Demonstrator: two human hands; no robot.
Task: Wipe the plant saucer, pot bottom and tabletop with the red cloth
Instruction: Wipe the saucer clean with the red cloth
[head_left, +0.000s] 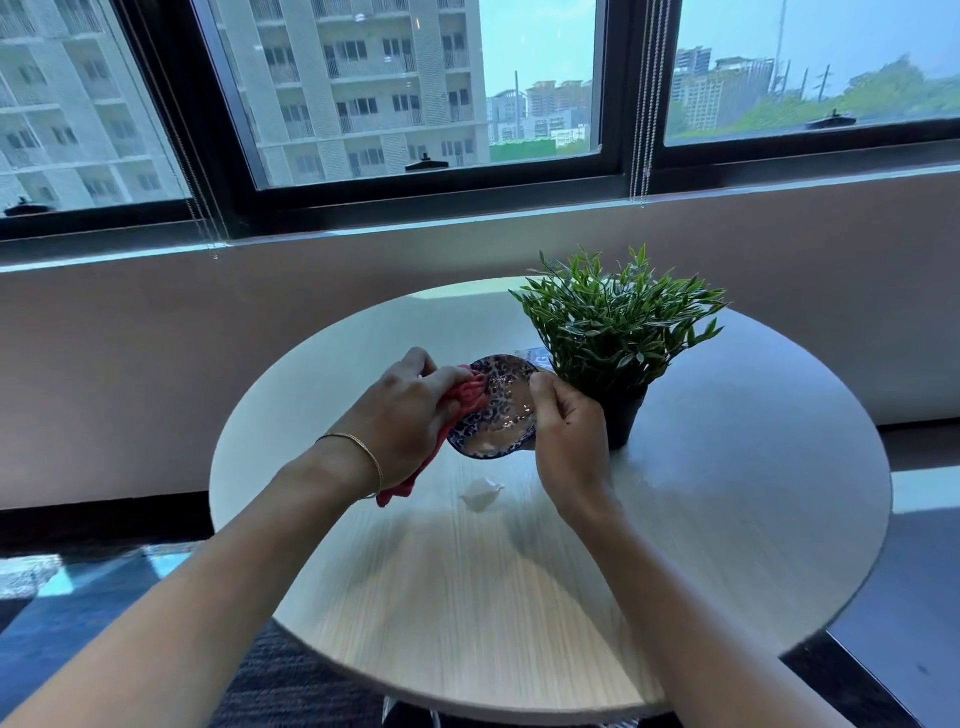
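Note:
I hold a blue-and-white patterned saucer (498, 410) tilted above the round pale wooden table (727, 493). My right hand (569, 431) pinches its right rim. My left hand (410, 410) grips the bunched red cloth (465, 392) and presses it against the saucer's left inner side; a tail of the cloth hangs below my wrist. The green plant in its black pot (623, 415) stands upright on the table just right of the saucer. A small wet patch (480, 493) glistens on the tabletop under the saucer.
A small blue-and-white card (535, 358) lies behind the saucer by the plant. The table stands close to a wall under a wide window (415, 104). Dark carpeted floor (78, 613) lies left of the table.

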